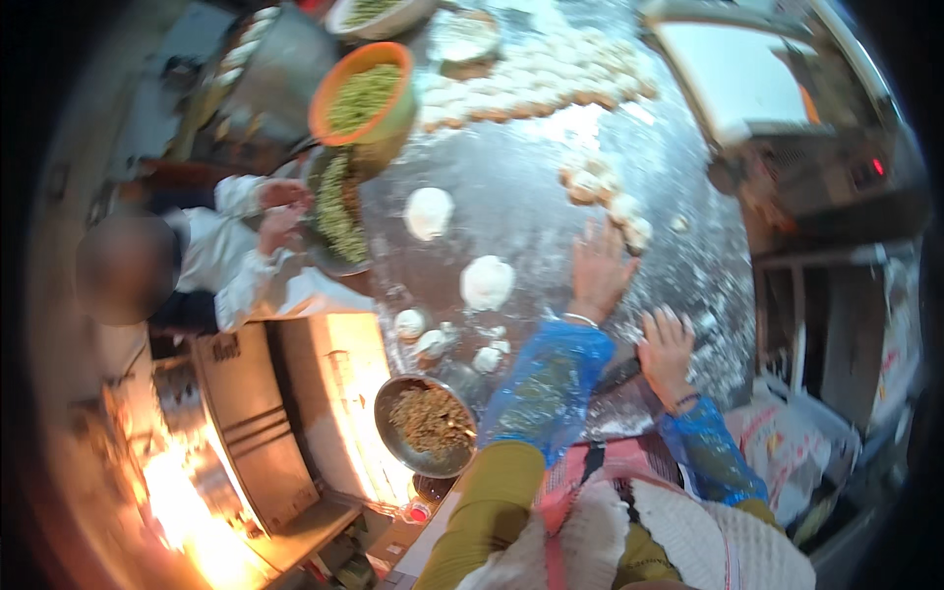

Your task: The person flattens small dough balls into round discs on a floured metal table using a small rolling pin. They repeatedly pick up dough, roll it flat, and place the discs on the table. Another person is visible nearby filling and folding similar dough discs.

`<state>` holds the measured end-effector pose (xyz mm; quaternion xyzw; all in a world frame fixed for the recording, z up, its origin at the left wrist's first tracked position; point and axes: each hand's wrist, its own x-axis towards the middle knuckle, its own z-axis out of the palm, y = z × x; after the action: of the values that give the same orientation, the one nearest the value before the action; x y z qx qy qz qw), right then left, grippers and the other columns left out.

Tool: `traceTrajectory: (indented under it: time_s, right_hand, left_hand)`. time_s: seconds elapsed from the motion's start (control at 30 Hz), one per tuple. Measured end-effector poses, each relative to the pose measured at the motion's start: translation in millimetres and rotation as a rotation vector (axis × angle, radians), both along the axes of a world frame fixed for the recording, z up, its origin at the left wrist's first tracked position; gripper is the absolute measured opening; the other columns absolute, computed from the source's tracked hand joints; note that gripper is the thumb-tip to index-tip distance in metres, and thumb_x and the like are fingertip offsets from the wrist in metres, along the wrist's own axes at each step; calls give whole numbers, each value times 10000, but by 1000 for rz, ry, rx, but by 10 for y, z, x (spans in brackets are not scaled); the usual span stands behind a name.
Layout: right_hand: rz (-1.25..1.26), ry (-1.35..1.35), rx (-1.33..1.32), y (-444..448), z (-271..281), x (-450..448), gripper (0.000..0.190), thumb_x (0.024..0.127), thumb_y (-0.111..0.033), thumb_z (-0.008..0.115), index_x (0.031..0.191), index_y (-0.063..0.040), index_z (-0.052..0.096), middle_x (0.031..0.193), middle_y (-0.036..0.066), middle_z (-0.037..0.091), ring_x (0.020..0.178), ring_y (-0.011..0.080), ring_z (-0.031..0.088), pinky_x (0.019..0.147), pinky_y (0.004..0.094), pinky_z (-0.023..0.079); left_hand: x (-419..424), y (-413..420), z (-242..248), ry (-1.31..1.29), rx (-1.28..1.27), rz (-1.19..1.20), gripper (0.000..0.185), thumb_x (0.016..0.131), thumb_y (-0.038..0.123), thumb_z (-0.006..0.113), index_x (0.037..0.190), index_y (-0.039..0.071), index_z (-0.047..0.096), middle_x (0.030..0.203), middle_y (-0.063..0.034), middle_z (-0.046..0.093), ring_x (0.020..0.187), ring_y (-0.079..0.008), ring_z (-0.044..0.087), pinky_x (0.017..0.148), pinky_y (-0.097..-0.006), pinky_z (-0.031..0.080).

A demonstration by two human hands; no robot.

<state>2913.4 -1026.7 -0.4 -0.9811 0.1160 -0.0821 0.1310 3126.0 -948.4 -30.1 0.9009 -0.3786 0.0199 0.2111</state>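
My left hand (601, 271), in a blue plastic sleeve cover, lies with fingers spread on or just above the floured table, its fingertips beside a row of dough pieces (627, 214). Lower and to the right, my right hand (666, 354) rests near the table's near edge, close to a dark, long object (618, 376) that I cannot identify. Neither hand appears to grip anything. Left of my left hand lie a flattened dough disc (487, 283) and, farther away, another dough disc (429, 214). Small dough pieces (410, 324) sit nearer me.
Filled dough pieces (531, 81) cover the far table. A metal bowl of brown filling (428, 466) stands at the near left; an orange-rimmed bowl (318, 110) and a basin of green filling (343, 214) stand farther left. A co-worker's hands (284, 214) are beside the basin. White equipment (737, 74) stands at right.
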Motion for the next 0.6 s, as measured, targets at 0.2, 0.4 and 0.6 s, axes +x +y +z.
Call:
traceTrajectory:
  time_s: [0.2, 0.4, 0.6]
  right_hand:
    - [33, -17, -126, -225, -63, -341, 528, 976, -305, 664, 1437, -51, 618, 1477, 182, 588, 1444, 380, 487, 1226, 608, 313]
    - [-98, -5, -40, -235, -149, 336, 523, 1014, -300, 595, 1474, -50, 594, 1505, 200, 566, 1473, 410, 454, 1204, 608, 313]
    - [47, -8, -154, -289, -11, -190, 541, 1003, -322, 603, 1469, -48, 597, 1504, 199, 561, 1472, 416, 454, 1206, 612, 300]
  left_hand:
    - [-729, 370, 53, 256, -186, 76, 355, 922, 188, 748, 1227, 28, 662, 1228, -206, 617, 1176, -428, 586, 995, -516, 496]
    - [-1113, 506, 130, 375, -184, 96, 200, 865, 157, 783, 944, 46, 637, 968, -167, 588, 993, -399, 596, 850, -491, 520]
    - [-1191, 601, 252, 945, -390, 329, 171, 856, 135, 762, 974, 50, 671, 921, -160, 642, 956, -404, 638, 847, -501, 537]
